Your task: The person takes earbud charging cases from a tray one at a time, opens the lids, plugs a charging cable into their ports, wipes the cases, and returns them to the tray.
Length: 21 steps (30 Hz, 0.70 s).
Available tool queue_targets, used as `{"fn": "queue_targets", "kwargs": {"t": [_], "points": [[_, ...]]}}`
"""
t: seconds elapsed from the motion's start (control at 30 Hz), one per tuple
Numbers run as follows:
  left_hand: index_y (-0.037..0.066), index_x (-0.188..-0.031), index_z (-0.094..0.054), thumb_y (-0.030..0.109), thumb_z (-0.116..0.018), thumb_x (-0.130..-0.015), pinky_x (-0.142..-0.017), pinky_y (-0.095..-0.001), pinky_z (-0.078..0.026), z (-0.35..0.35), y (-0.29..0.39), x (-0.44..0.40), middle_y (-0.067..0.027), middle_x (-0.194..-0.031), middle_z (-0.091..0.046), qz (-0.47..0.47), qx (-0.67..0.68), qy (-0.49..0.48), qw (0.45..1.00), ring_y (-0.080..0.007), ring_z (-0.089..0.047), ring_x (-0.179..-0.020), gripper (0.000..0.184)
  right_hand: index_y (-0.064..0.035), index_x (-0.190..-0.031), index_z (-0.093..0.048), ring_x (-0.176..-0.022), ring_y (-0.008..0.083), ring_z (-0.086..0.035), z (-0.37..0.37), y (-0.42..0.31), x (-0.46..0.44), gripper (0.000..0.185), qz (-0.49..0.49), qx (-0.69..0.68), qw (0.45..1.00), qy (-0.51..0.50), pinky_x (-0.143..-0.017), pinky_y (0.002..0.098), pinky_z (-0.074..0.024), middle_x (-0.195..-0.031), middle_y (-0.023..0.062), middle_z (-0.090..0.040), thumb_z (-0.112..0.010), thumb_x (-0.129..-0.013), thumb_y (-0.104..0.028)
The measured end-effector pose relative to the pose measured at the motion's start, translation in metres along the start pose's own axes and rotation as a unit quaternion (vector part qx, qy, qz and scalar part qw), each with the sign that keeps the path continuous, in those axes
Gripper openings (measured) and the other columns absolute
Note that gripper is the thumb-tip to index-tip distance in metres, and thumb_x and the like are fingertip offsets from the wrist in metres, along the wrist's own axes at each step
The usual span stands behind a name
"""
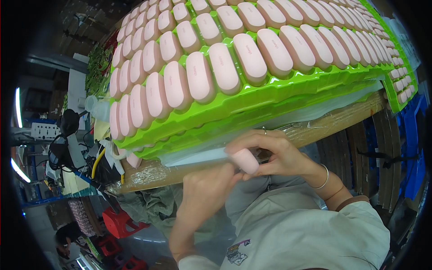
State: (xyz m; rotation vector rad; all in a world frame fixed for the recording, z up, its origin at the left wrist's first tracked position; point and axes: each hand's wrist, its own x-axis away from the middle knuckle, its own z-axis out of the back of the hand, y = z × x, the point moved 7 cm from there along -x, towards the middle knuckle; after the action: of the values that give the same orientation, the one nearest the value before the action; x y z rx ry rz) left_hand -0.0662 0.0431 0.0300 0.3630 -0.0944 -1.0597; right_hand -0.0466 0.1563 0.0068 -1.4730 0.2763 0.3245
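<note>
A small pink oval case [245, 161] is held in front of my body, just below the tray's near edge. My right hand [280, 155] grips it, with fingers curled over the far side and the thumb at the lower end. From the left, my left hand [204, 191] is closed, its fingertips pinched against the case's near left side. The case partly hides these fingertips. Above both hands a bright green moulded tray [270, 87] holds rows of similar pink cases [225, 67] standing on edge, with faint lettering on many.
More green trays lie stacked beneath the top one, with translucent sheeting [193, 156] under them. The film-wrapped table edge [148, 176] runs below. At left are cables, a power strip [45, 131] and a red stool [121, 222]. Another person [67, 236] is at lower left.
</note>
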Motion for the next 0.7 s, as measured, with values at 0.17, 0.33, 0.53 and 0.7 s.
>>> {"fn": "queue_targets", "kwargs": {"t": [0.17, 0.33, 0.53, 0.7], "points": [[0.009, -0.063, -0.045, 0.021, -0.063, -0.069, -0.04, -0.0322, -0.035, -0.005, -0.005, 0.002, -0.0054, -0.047, -0.042, -0.011, -0.014, 0.065, 0.998, -0.0205, -0.046, -0.04, 0.023, -0.0026, -0.099, -0.056, -0.088, 0.0212, -0.057, 0.002, -0.001, 0.001, 0.042, 0.043, 0.029, 0.999, 0.012, -0.074, 0.0296, -0.0458, -0.097, 0.0093, -0.059, -0.072, -0.061, -0.007], [0.005, -0.074, -0.05, 0.021, -0.057, -0.076, -0.043, -0.0355, -0.034, -0.002, 0.003, 0.004, -0.0087, -0.052, -0.047, 0.047, -0.016, 0.053, 0.997, -0.0274, -0.048, -0.046, 0.018, -0.0029, -0.098, -0.056, -0.088, 0.0219, -0.057, 0.003, 0.0, 0.001, 0.041, -0.007, -0.012, 1.0, 0.02, -0.074, 0.0295, -0.0456, -0.097, 0.009, -0.059, -0.072, -0.061, -0.007], [0.006, -0.074, -0.05, 0.022, -0.056, -0.077, -0.043, -0.0355, -0.034, -0.007, -0.004, 0.002, -0.0077, -0.052, -0.047, 0.034, -0.011, 0.024, 0.999, -0.0272, -0.047, -0.046, 0.018, -0.0025, -0.098, -0.056, -0.089, 0.0218, -0.057, 0.002, -0.002, 0.001, 0.04, 0.047, 0.033, 0.998, 0.017, -0.075, 0.0298, -0.046, -0.097, 0.0096, -0.059, -0.072, -0.062, -0.008], [0.005, -0.075, -0.051, 0.018, -0.055, -0.078, -0.044, -0.0313, -0.036, 0.026, 0.0, 0.017, -0.0069, -0.063, -0.052, 0.011, -0.065, 0.077, 0.995, -0.0223, -0.049, -0.05, 0.014, -0.0024, -0.098, -0.055, -0.092, 0.0198, -0.056, -0.001, 0.002, 0.003, 0.042, -0.022, -0.058, 0.998, 0.011, -0.077, 0.0311, -0.0464, -0.1, 0.0094, -0.058, -0.073, -0.061, -0.006]]}}
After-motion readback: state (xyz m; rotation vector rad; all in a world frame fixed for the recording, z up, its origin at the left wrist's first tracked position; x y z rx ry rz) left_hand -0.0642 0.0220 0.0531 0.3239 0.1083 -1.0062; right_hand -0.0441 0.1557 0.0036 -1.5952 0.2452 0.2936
